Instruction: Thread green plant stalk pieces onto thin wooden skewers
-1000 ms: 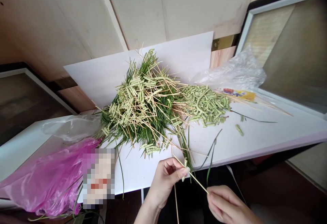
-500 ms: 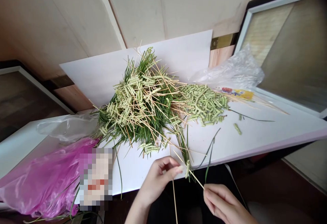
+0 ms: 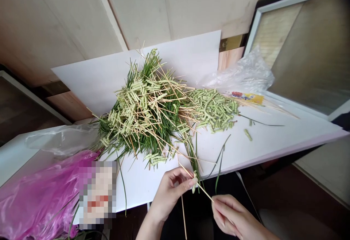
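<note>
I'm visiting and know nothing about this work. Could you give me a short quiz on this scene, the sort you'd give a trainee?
1. True or false: the pink plastic bag lies to the left of the pile of green leaves.
2. What does the right hand pinch? A) a thin wooden stick B) a metal spoon C) a pair of scissors
3. Which hand is nearer the pile?

Key: 1 true; 2 A; 3 the left hand.
</note>
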The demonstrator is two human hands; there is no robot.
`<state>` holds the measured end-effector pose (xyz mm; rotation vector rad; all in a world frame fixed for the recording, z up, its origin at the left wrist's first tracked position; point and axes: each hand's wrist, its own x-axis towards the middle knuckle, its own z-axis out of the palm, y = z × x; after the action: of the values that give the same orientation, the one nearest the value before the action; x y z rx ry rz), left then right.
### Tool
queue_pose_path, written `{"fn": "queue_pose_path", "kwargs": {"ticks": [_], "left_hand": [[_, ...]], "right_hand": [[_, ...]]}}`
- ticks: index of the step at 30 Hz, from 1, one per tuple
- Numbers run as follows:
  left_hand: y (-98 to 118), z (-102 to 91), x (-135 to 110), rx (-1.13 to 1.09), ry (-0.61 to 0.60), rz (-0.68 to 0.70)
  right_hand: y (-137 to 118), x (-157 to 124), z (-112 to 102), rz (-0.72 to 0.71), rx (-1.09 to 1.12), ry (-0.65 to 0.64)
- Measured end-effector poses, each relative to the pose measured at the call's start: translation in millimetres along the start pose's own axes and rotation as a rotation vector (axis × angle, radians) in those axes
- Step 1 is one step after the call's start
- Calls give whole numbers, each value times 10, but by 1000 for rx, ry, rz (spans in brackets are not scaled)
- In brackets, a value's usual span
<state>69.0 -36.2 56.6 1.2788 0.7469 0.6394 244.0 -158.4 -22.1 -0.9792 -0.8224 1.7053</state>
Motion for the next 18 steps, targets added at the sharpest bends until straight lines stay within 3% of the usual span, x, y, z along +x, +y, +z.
{"fn": "queue_pose_path", "kwargs": {"ticks": [5, 10, 15, 18], "left_hand": [[33, -20, -15, -17, -8, -23], [158, -208, -39, 56, 153, 92], [151, -296, -22, 64, 249, 121], [87, -250, 1, 28, 280, 102]], "right_hand": [[-161, -48, 21, -33, 9, -45], [-290, -50, -54, -40, -188, -120], [-308, -27, -55, -45, -295, -25], [-304, -32, -29, -179, -527, 105]]}}
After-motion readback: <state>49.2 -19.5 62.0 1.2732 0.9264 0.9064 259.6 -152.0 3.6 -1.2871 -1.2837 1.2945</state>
